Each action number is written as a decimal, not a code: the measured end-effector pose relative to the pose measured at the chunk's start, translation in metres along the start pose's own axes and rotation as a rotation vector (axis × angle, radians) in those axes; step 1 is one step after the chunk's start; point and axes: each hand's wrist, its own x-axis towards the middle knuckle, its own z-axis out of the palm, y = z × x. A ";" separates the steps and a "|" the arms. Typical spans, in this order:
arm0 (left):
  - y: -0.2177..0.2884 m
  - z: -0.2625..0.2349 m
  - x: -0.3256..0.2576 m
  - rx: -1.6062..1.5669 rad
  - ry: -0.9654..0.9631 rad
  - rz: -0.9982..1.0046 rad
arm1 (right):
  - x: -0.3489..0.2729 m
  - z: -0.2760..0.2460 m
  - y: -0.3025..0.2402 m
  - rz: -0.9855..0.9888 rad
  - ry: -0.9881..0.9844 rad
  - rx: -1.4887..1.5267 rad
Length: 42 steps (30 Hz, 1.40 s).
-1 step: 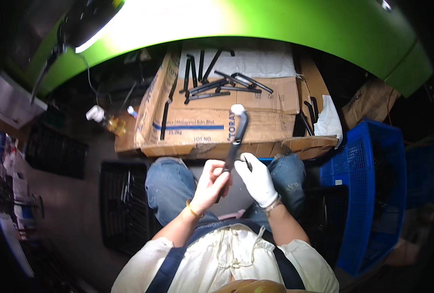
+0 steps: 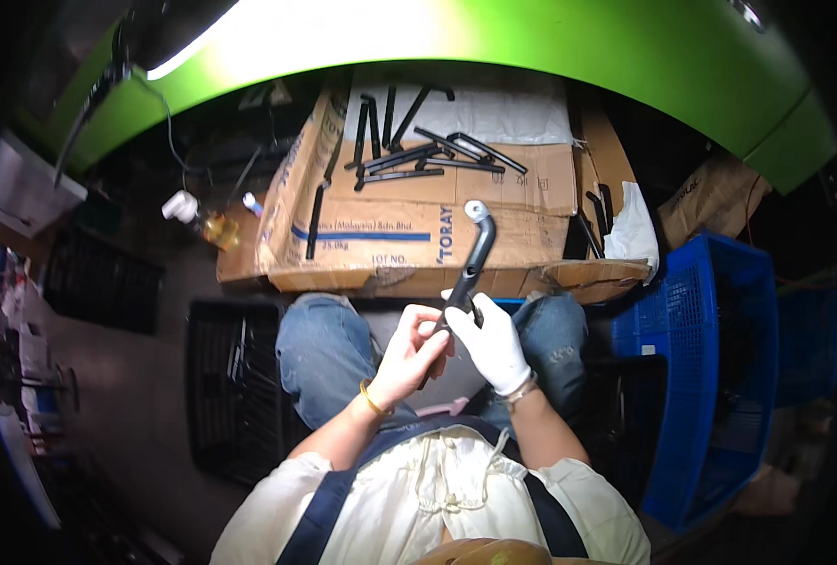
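Hands (image 2: 416, 347) grip black handle (image 2: 473, 264); cardboard box (image 2: 409, 226) bears black rods (image 2: 428, 155)

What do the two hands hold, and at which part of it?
Both hands hold one long black part by its lower end. The gloved right hand grips it, and the bare left hand touches the same end. Its bent light-coloured tip points up, free.

head view: worn on the person's head | faces steeply down | near: lap and hands (image 2: 456, 344) | far: cardboard box (image 2: 418, 217) | fisheye, edges bend
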 end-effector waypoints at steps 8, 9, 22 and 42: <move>0.010 -0.012 -0.028 -0.251 -0.183 -0.195 | 0.016 -0.003 -0.007 0.317 0.033 0.314; 0.010 -0.013 -0.030 -0.274 -0.192 -0.197 | 0.016 -0.004 -0.006 0.328 0.014 0.332; -0.002 -0.020 -0.022 -0.245 0.184 -0.121 | 0.003 0.005 0.016 0.404 -0.049 0.195; 0.004 -0.017 -0.035 0.152 0.229 -0.087 | -0.034 0.027 -0.006 -0.206 -0.332 -0.664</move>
